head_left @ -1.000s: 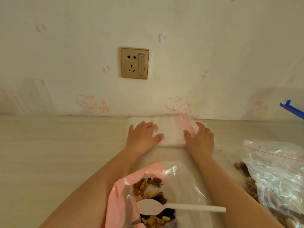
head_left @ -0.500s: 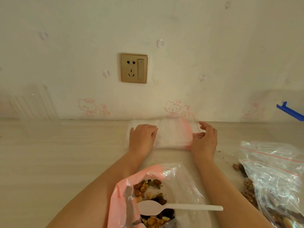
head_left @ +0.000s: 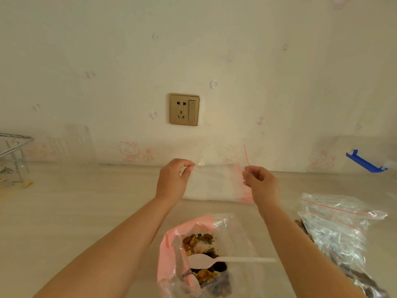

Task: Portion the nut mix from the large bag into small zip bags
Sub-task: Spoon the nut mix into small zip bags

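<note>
Head-camera view over a pale wood-grain tabletop set against a cream wall bearing a gold socket plate. The left hand pinches, between thumb and curled fingers, one edge of a thin clear small zip bag with a red seal line; the right hand pinches its opposite, red-lined edge, so the bag is lifted off a flat stack of clear small zip bags lying at the wall's foot between the hands. Nearer the camera lies the open large clear-and-pink bag of mixed nuts, with a white plastic spoon resting across its mouth, bowl over the nuts. At right lie crumpled clear red-seal zip bags holding nuts. A blue plastic clip lies at far right; a wire rack stands at far left.
</note>
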